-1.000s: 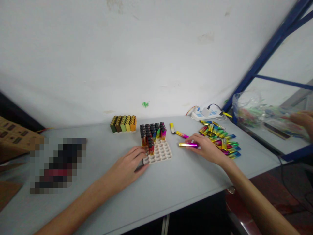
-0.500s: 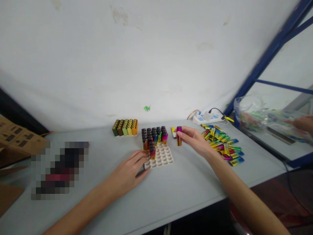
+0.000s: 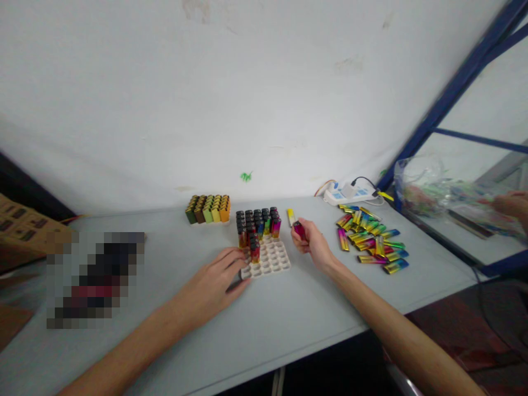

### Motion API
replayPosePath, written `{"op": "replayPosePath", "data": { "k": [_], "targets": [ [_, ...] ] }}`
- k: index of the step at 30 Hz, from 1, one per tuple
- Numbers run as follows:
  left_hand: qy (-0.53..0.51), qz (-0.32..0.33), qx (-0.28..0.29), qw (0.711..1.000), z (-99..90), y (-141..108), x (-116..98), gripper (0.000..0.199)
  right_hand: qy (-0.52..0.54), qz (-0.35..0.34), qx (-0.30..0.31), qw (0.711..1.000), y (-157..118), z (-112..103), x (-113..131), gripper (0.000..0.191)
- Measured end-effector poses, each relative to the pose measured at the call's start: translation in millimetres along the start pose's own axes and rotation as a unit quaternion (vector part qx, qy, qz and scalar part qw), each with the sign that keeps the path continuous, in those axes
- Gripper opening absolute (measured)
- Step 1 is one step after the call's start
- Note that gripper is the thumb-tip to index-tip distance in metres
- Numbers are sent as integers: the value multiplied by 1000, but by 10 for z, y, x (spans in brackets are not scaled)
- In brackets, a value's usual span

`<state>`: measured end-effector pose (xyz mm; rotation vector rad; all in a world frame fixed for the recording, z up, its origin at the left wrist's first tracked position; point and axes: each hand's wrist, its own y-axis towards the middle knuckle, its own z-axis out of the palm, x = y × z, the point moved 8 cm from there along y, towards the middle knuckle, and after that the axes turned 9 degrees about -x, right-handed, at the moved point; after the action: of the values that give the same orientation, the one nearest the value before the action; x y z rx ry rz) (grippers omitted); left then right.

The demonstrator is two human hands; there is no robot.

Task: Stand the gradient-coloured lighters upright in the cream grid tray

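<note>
My left hand [image 3: 225, 269] is at the left edge of a white tray [image 3: 278, 263] with round pockets, its fingers and thumb curled around that edge. Several metallic lighters with black tops [image 3: 258, 221] stand upright in the tray's back rows and left side. A red one [image 3: 254, 253] stands nearest my left fingers. To the right of the tray, my right hand [image 3: 314, 242] is closed around a magenta lighter [image 3: 299, 229], its dark end tilted up and most of its body hidden by the fingers. A yellow-and-white lighter [image 3: 291, 215] lies just behind that hand.
Shiny multicoloured lighters [image 3: 373, 236] lie in a loose pile at right. Behind them is a white power strip [image 3: 350, 193]. A block of green, brown and orange lighters [image 3: 209, 210] stands at back left. Another person's hand [image 3: 513, 204] appears beyond the blue frame [image 3: 416, 144], near a plastic bag [image 3: 421, 187].
My right hand has drawn slightly inward and turned, so the lighter it held upright now tilts with its end toward me. My left hand stays at the tray.
</note>
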<state>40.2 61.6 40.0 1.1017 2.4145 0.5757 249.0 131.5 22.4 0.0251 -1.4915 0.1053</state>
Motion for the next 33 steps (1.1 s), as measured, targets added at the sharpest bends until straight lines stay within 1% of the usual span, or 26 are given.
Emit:
{"op": "replayPosePath", "data": {
  "k": [5,8,11,15,18,21,23,27,29,33],
  "targets": [
    [3,-1,11,1000,20,-9,8,20,-12,-11,-42,999,-36,-54,20,41],
    [2,-3,11,1000,22,-16,14,20,-5,3,-34,999,-24,-65,4,41],
    [0,-2,11,1000,17,-13,8,19,20,4,-25,999,2,-79,11,45],
    [0,-4,13,1000,5,0,-4,19,45,-53,-34,997,4,-118,125,54],
    [-1,-9,10,1000,-1,3,0,19,40,-100,-37,993,-31,-143,206,50],
    [-2,-11,9,1000,-2,-1,2,19,-12,-143,-60,988,-54,-193,246,42],
    [-1,-11,14,1000,2,-2,-3,19,-67,-180,-85,978,-55,-226,271,39],
    [4,-13,21,1000,-1,5,-16,18,-164,-222,-101,956,-8,-195,264,36],
    [5,-15,21,1000,-4,11,-18,19,-205,-249,-110,940,4,-167,287,34],
    [5,-13,21,1000,-6,19,-26,20,-288,-304,-132,899,-30,-132,362,29]
  ]
}}
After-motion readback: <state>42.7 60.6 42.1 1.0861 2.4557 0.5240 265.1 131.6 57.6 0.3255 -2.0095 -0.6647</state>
